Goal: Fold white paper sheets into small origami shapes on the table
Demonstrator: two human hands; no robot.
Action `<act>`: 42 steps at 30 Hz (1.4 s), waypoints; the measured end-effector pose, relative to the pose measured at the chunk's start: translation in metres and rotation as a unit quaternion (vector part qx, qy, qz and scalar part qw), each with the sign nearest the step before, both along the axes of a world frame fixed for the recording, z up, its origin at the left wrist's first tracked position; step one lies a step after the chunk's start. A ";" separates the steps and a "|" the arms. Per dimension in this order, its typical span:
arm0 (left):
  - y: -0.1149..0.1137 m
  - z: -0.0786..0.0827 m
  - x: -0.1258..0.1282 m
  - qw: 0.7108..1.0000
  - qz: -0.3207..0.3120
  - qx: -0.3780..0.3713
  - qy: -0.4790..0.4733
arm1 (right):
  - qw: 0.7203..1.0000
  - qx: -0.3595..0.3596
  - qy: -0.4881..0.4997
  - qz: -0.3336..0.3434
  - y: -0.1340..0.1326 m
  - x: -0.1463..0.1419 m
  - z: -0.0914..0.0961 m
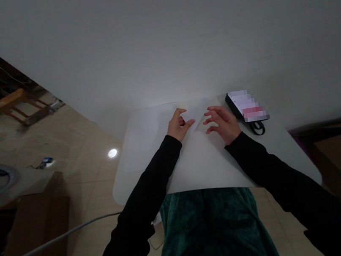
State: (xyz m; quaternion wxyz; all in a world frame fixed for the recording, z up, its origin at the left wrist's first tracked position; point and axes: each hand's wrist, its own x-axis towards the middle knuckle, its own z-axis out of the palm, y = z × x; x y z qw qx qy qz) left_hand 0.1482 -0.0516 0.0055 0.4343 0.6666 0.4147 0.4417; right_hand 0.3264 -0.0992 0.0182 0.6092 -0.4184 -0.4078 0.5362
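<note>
Left hand (179, 126) is released, thumb and index parted; a white sheet (147, 127) lies to its left. Smaller white paper (197, 110) sits between both hands, fingertip contact unclear. Right hand (225, 124) is released, fingers loosely spread; a black-edged device (244, 104) rests just to its right.

2 hands (177, 127), 2 paper sheets (149, 129), 1 table (205, 167), 1 device (246, 106), 1 strap (253, 127).

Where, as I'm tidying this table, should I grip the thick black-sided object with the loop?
Probably across the long sides of the black-sided object, mid-length, from above and the near side: its raised left side offers something to grip, and its far end sits near the wall. The loop looks less firm.
</note>
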 end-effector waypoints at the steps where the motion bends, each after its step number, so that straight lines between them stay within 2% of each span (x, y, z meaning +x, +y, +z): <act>1: 0.000 0.001 -0.001 0.999 -0.006 0.025 0.030 | 1.000 0.004 0.004 0.001 0.001 0.003 0.001; 4: -0.002 0.002 -0.002 0.986 -0.040 0.114 0.113 | 1.000 0.008 0.013 0.018 0.004 0.007 0.001; 7: 0.000 -0.003 -0.001 0.968 -0.068 0.203 0.134 | 0.999 0.013 0.009 0.031 0.006 0.007 -0.004; 9: 0.003 -0.008 -0.001 0.955 -0.046 0.263 0.132 | 0.999 0.015 0.021 0.039 0.006 0.006 -0.006; 13: 0.005 -0.008 -0.006 0.918 0.040 0.350 0.185 | 0.996 0.014 0.054 0.075 0.004 0.004 -0.004; 15: 0.004 -0.004 -0.009 0.906 0.063 0.368 0.202 | 0.994 0.017 0.055 0.089 0.003 0.004 -0.003; 19: 0.002 0.001 -0.011 0.897 0.066 0.392 0.192 | 0.992 0.030 0.061 0.108 0.002 0.006 -0.002; 26: 0.006 -0.003 -0.013 0.883 0.050 0.412 0.218 | 0.992 0.021 0.041 0.120 0.002 0.009 0.001; 32: 0.007 -0.001 -0.016 0.859 0.115 0.432 0.250 | 0.992 0.001 0.052 0.114 0.002 0.010 0.000; 35: 0.006 0.000 -0.018 0.834 0.149 0.469 0.250 | 0.991 -0.024 0.057 0.117 0.002 0.009 -0.003; 39: 0.007 -0.003 -0.021 0.782 0.180 0.551 0.229 | 0.988 -0.068 0.069 0.119 0.003 0.008 -0.005; 42: 0.008 -0.006 -0.021 0.777 0.184 0.554 0.235 | 0.988 -0.077 0.053 0.125 0.002 0.008 -0.005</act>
